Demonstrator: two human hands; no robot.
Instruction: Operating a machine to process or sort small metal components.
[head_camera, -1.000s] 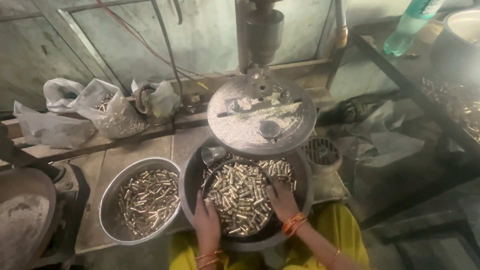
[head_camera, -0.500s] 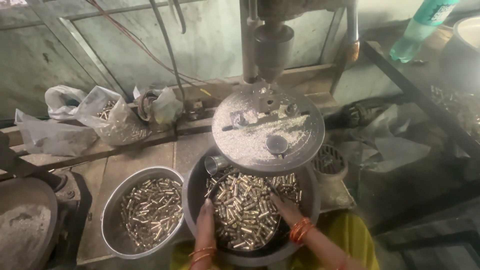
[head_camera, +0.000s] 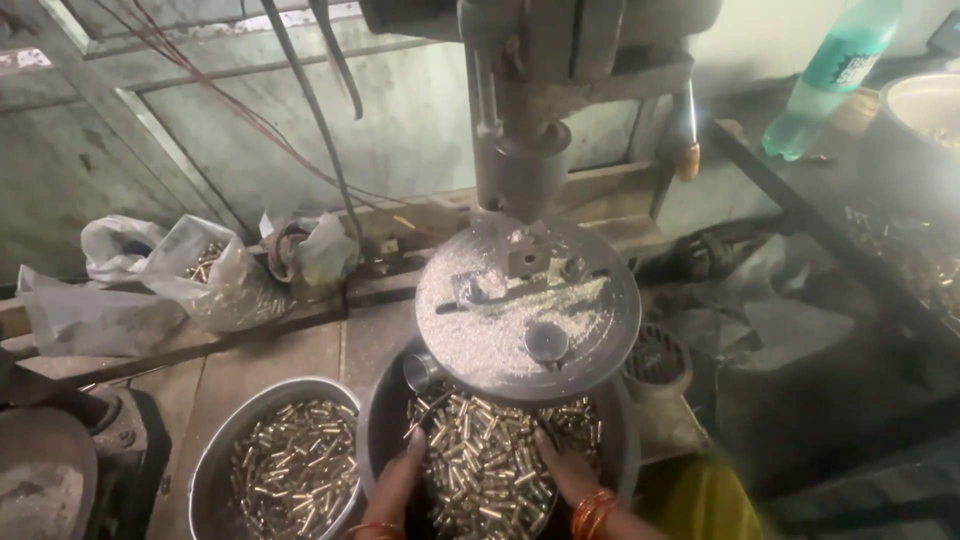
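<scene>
Below the round drill-press table (head_camera: 528, 308), dusted with pale metal shavings, our two hands rest in the dark bowl (head_camera: 385, 420) heaped with small brass tubes (head_camera: 485, 465). Our left hand (head_camera: 400, 480) lies palm down on the pile at the bowl's near left, fingers loosely spread and closed on nothing that we can see; our right hand (head_camera: 565, 470), orange bangles (head_camera: 590, 512) at the wrist, presses into the tubes at the near right, fingers slightly parted, and whether they pinch a tube we cannot tell. A second, lighter metal bowl (head_camera: 215, 460) of the same brass pieces stands just beside on the left. Compared with a second ago, our hands have kept to the same bowl and shifted only a little, while the view has moved closer and tilted up, so the drill spindle (head_camera: 520, 170) now hangs large over the table. Plastic bags (head_camera: 170, 275) sit behind, a green bottle (head_camera: 835, 75) at far right.
</scene>
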